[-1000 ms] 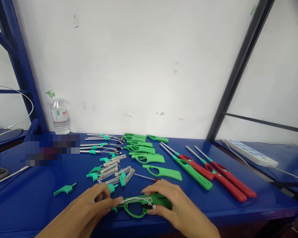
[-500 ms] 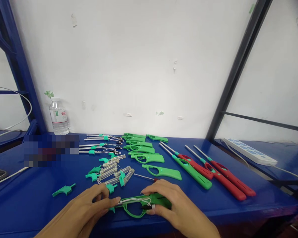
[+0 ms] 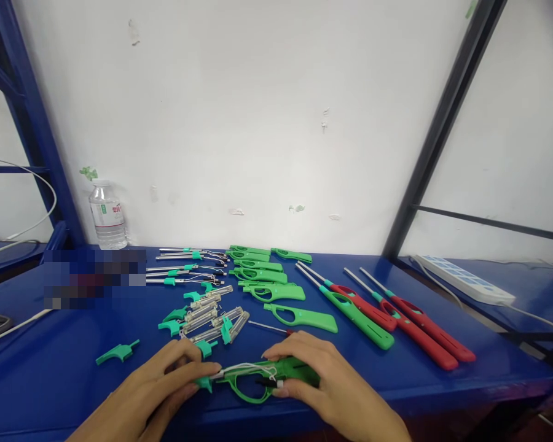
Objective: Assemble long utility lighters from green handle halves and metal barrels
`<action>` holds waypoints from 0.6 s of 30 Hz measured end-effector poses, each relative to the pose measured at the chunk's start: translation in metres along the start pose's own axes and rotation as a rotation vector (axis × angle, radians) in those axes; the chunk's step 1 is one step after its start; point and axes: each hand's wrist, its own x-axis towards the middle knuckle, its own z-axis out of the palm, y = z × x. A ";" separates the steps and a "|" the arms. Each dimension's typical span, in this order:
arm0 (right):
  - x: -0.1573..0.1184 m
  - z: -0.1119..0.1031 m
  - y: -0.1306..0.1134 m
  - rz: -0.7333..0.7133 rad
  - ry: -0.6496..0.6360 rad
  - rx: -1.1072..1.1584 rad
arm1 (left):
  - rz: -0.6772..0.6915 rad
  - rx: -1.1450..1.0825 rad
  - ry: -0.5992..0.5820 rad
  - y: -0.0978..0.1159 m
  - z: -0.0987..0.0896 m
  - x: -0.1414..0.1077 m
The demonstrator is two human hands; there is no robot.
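Observation:
At the table's front edge, my right hand grips a green lighter shell half with a round trigger loop. Its thumb rests on a small black igniter with a white tip. White wires run from there to the left end of the shell. My left hand is closed there, pinching a metal nozzle tube with a teal collar; most of the tube is hidden under the hand. Just beyond the fingers lie clear fuel tanks and teal triggers.
Several nozzle tubes with wires and green shell halves lie at the back. Assembled red and green lighters are on the right. A screwdriver lies behind my right hand. A water bottle stands by the wall.
The left fingers have shifted slightly left at the shell's end, and more of the teal collar shows. The black igniter has moved slightly left. The right hand still holds the shell.

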 end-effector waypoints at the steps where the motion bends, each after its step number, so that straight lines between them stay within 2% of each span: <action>1: 0.000 0.000 0.000 -0.006 -0.002 -0.003 | -0.009 -0.003 -0.008 0.002 0.000 0.000; 8: 0.002 -0.002 -0.001 0.004 -0.015 -0.013 | 0.045 -0.071 -0.058 0.006 0.008 0.002; 18: 0.001 0.000 0.003 -0.017 -0.012 -0.013 | 0.039 -0.131 -0.089 0.002 0.004 0.004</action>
